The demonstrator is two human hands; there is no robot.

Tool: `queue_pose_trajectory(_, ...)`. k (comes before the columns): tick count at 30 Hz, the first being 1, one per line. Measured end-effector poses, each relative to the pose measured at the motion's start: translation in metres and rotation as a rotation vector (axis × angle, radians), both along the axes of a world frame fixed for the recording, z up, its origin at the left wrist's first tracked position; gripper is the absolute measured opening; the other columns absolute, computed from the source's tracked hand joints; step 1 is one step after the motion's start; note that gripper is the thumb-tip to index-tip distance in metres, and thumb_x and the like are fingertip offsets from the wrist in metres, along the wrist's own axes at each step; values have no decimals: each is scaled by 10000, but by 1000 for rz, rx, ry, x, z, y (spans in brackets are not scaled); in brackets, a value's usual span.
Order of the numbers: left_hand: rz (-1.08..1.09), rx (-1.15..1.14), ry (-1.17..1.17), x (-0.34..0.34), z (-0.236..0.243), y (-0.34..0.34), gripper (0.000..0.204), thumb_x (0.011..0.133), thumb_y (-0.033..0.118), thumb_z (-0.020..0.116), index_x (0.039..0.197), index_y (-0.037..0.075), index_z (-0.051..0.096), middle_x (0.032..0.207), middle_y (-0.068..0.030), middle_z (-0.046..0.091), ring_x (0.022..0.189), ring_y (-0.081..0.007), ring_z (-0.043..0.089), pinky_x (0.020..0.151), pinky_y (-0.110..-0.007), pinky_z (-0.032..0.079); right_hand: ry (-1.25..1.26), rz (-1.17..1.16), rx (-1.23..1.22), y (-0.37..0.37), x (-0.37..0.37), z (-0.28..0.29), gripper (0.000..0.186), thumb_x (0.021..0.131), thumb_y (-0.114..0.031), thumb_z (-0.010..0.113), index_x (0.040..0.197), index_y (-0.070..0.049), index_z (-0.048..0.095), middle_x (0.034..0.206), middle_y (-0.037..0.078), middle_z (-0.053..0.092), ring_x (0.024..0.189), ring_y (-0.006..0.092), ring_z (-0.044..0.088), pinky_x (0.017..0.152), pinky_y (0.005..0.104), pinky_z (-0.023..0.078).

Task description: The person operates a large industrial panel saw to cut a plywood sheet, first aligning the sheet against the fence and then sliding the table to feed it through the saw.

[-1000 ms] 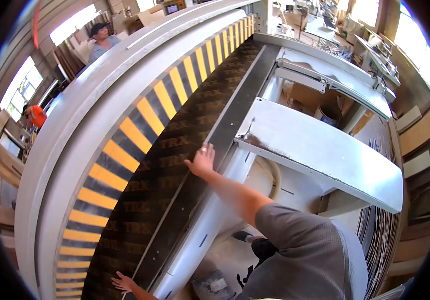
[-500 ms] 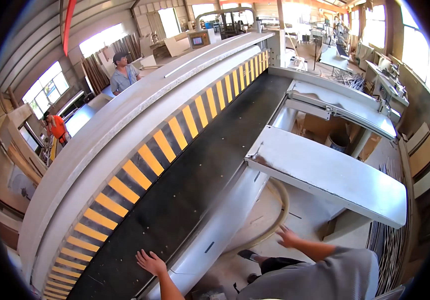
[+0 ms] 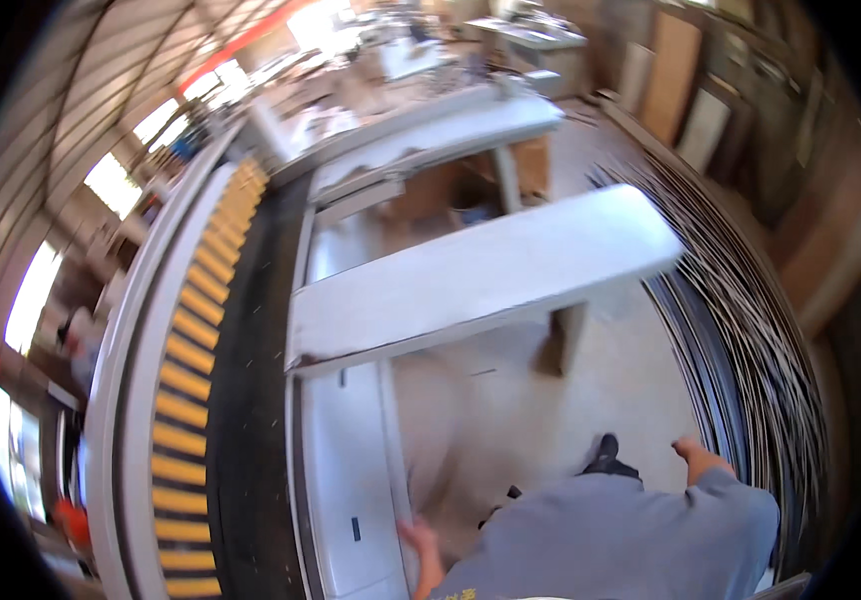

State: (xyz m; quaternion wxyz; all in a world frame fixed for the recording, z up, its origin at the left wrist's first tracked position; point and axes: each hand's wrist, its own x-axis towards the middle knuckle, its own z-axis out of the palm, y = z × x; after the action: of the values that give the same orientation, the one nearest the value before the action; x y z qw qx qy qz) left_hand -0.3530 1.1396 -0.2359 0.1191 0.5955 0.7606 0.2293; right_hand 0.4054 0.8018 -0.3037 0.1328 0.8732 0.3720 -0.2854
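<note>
Standing figure: a person in a grey short-sleeved shirt (image 3: 601, 540), on a pale smooth floor (image 3: 616, 370), right of a long machine's flat black bed (image 3: 251, 400).
Left hand (image 3: 421, 548): low, beside the inner edge of the silver-grey sheet-metal front panel (image 3: 356, 470); fingers blurred, so opening, hold and contact cannot be told.
Right hand (image 3: 699, 460): out to the side, near the pile of long, thin, dark strips (image 3: 746, 345); fingers seem loosely bent, no held object discernible, exact opening unclear.
Bed work: apparently paused, both hands being apart from the black surface; what is finished and what remains cannot be read here.
Guard: a yellow-and-black striped band (image 3: 188, 380) along the bed's left side.
Worktop: a pale grey, round-cornered metal slab (image 3: 491, 275) reaching rightward from the bed; a similar pale slab (image 3: 441, 135) lies beyond.
Room: brown and whitish rectangular boards (image 3: 673, 75) upright beyond the strips; bright windows at left (image 3: 39, 295); background blurred.
</note>
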Motion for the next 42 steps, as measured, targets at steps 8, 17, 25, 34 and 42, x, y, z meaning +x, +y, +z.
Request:
queue_pose_trajectory(8, -980, 108, -144, 467, 111, 106, 289, 984, 258, 612, 1145, 36, 704, 1041, -197, 711, 982, -366, 664, 867, -489, 510, 282, -539, 295, -66, 7, 26, 289, 855, -331, 773, 986, -78, 819, 912, 147, 765, 715, 286, 700, 646, 451, 587)
queue_pose_trajectory(17, -676, 428, -82, 731, 187, 325, 451, 911, 188, 726, 1319, 41, 602, 1502, -186, 520, 1398, -380, 463, 1168, -443, 382, 320, -1028, 382, -128, 151, 106, 317, 895, -339, 757, 853, -26, 784, 771, 119, 747, 703, 220, 692, 645, 362, 537)
queue_pose_trajectory(25, -348, 132, 353, 796, 186, 366, 571, 1049, 414, 515, 1500, 65, 488, 1624, -144, 402, 1521, -324, 329, 1256, -510, 220, 315, -595, 540, 13, 417, 142, 453, 898, -172, 773, 1313, -37, 650, 969, 127, 736, 845, 199, 699, 791, 332, 563)
queue_pose_trajectory(34, -50, 265, 103, 772, 193, 367, 530, 990, 262, 626, 1451, 27, 509, 1529, -208, 466, 1432, -394, 419, 1203, -482, 352, 487, -205, 569, 302, 674, 248, 427, 943, -88, 708, 1341, 5, 581, 1388, 140, 592, 1136, 257, 687, 909, 340, 556)
queue_pose_trajectory(42, 170, 292, 115, 853, 168, 366, 523, 963, 267, 660, 1403, 16, 529, 1483, -208, 505, 1392, -389, 466, 1173, -483, 384, 487, 58, 523, 507, 836, 172, 389, 914, -106, 690, 1278, 13, 623, 1171, 106, 634, 935, 182, 664, 814, 332, 541)
